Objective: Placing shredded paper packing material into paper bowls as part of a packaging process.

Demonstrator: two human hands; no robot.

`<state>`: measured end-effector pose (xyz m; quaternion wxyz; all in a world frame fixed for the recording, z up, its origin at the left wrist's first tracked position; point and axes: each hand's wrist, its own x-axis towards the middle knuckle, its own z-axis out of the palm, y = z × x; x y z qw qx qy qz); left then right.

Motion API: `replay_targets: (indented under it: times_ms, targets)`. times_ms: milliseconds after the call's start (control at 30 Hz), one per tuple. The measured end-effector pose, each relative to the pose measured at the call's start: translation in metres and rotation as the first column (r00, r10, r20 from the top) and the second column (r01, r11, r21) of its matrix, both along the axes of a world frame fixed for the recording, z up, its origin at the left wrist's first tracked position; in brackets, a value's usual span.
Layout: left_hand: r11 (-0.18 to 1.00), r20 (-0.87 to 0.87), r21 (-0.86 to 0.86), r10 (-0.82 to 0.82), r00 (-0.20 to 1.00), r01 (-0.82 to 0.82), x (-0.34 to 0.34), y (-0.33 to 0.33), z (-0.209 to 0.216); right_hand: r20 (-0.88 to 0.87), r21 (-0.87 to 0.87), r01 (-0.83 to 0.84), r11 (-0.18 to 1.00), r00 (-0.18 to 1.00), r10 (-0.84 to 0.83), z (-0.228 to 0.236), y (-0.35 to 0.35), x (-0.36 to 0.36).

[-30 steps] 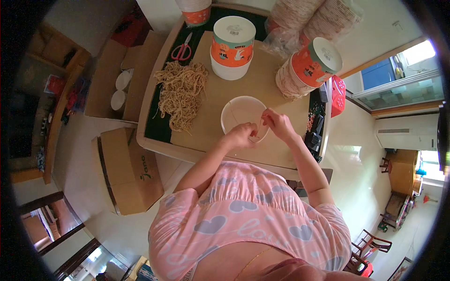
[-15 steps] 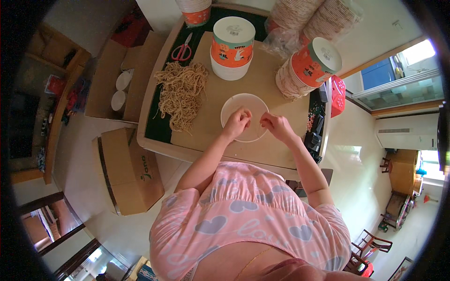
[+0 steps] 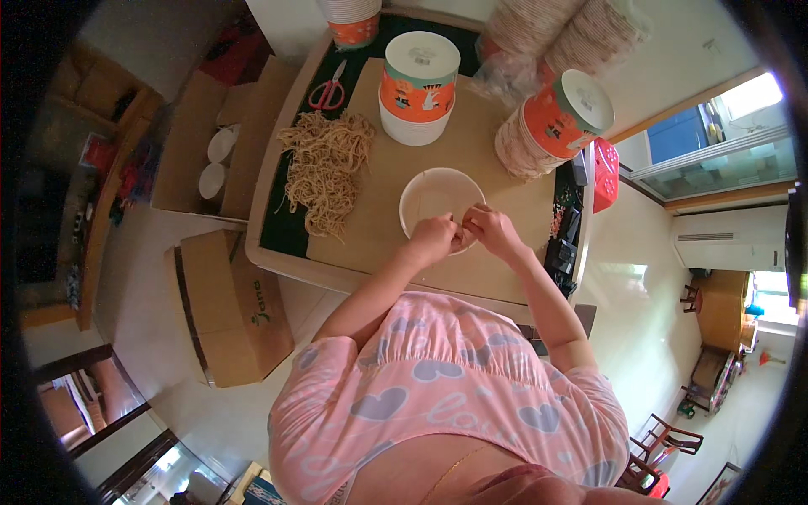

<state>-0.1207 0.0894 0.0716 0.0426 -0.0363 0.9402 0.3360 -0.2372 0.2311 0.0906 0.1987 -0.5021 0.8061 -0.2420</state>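
Observation:
A round white tub [image 3: 427, 195] stands with its open top facing up in front of me, at the near middle of the table. A faint thin strand seems to cross its inside. My left hand [image 3: 436, 236] is closed in a pinch at the tub's near rim. Right beside it, my right hand [image 3: 490, 229] pinches too, and the fingertips of both nearly meet. What lies between them is too small to make out. To the left rests a tangled heap of beige twine [image 3: 326, 168]. Beyond the tub, upside-down nested tubs [image 3: 418, 99] carry an orange and green print.
Red-handled scissors [image 3: 327, 91] lie behind the twine. At the right leans another stack of printed tubs [image 3: 555, 124]; bagged stacks [image 3: 593, 38] stand behind it. Brown cardboard [image 3: 379, 252] covers the tabletop. An open carton [image 3: 189, 143] and another cardboard box [image 3: 240, 307] are on the floor at left.
My hands have come together at the tub's near right rim; they were apart over its opening before. The tub has shifted slightly to the right.

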Motion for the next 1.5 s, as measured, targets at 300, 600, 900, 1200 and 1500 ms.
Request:
replay_targets:
  times_ms: [300,600,900,1200,1500]
  targets:
    - [0.226,0.422,0.858,0.201,0.884,-0.461,-0.007,-0.01,-0.003,-0.163,-0.425,0.298,0.855,0.904,-0.396,0.001,0.006,0.045]
    - [0.114,0.48,0.858,0.169,0.861,-0.501,-0.013,-0.007,0.004,0.044,-0.547,0.51,0.664,0.81,-0.585,-0.001,-0.006,0.058]
    - [0.125,0.453,0.861,0.255,0.854,-0.493,-0.009,-0.011,-0.004,-0.102,-0.52,0.356,0.776,0.876,-0.471,0.002,-0.003,0.062]
    - [0.455,0.241,0.809,0.322,0.916,-0.373,-0.005,-0.012,0.01,0.291,-0.428,0.466,0.774,0.882,-0.37,0.008,-0.004,0.044]
    - [0.455,0.232,0.801,0.364,0.902,-0.39,-0.005,-0.011,0.019,0.221,-0.422,0.442,0.792,0.897,-0.383,0.006,-0.004,0.04]
